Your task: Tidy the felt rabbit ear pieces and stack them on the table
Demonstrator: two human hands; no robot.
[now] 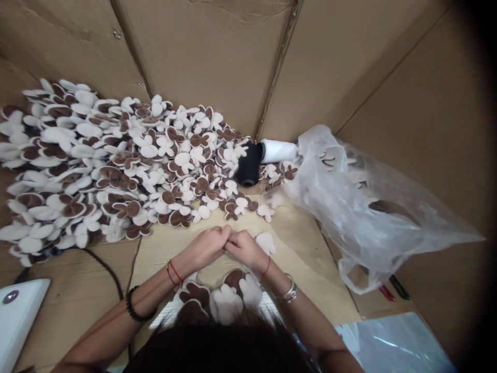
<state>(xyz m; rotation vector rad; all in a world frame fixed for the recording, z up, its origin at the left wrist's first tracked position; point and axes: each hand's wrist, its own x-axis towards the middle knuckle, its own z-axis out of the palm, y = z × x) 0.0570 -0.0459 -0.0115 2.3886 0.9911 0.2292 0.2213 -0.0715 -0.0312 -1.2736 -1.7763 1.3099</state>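
Observation:
My left hand (212, 244) and my right hand (246, 247) meet over the pale yellow board (298, 248). Both are closed, fingertips pressed together, and whatever they pinch is hidden or too small to make out. Just beside my right hand lies a white bunny-shaped fabric piece (265, 242). Closer to my body, between the forearms, sit several more such pieces, among them a white one (226, 304) and a brown one with a white edge (194, 294). Hair covers part of these.
A large heap of brown and white bunny-shaped pieces (116, 166) fills the back left. Beside it lie a black thread cone (248, 167) and a white thread cone (278, 151). A clear plastic bag (349, 207) holds pieces at right. A white device (23, 316) and black cable (104, 267) are left.

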